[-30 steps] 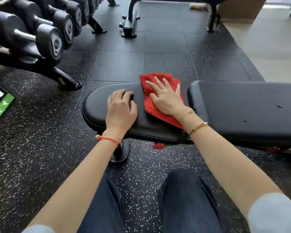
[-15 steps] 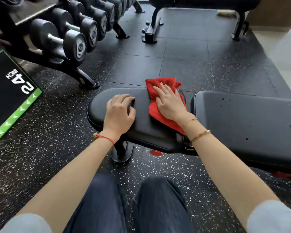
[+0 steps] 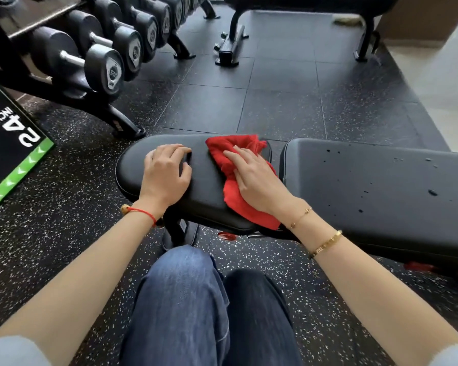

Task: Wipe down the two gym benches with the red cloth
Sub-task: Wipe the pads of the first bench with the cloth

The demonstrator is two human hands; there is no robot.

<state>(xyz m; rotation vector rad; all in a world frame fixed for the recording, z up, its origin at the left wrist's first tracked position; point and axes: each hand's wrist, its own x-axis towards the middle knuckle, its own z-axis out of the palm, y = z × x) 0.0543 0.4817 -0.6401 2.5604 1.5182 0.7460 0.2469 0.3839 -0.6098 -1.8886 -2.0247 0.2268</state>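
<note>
Head view, person crouched at near gym bench (image 3: 354, 196), jeans-clad knees (image 3: 196, 299) at bottom centre.

Near bench: long axis runs left-right across frame. Two black pads: rounded seat pad (image 3: 204, 186) on the left, longer back pad (image 3: 381, 194) on the right, narrow gap between them. Back pad has dark droplets/specks scattered over its right part.

Red cloth (image 3: 236, 178): lies on the right half of the seat pad, crumpled, long axis diagonal, from the pad's far edge down to its near-right edge, where the lower corner overhangs slightly. Far end bunched up, near end flatter.

Right hand (image 3: 254, 178): flat on the cloth, palm down, fingers spread and pointing far-left, pressing cloth onto the pad. Not gripping it, just pinning. Two gold bracelets (image 3: 325, 244) on that wrist/forearm.

Left hand (image 3: 167, 173): on the bare left part of the seat pad, fingers curled down with tips on the pad, holding nothing. Just beside the cloth, not touching it. Red string bracelet (image 3: 143, 212) on the wrist.

Second bench (image 3: 302, 3): far side of the floor, top centre, mostly cut off, black frame legs visible. Well apart from the cloth.

Also: dumbbell rack (image 3: 103, 48) upper left, black box with green edge marked "24 INCH" (image 3: 13, 143) at left, speckled rubber floor (image 3: 249, 101).
</note>
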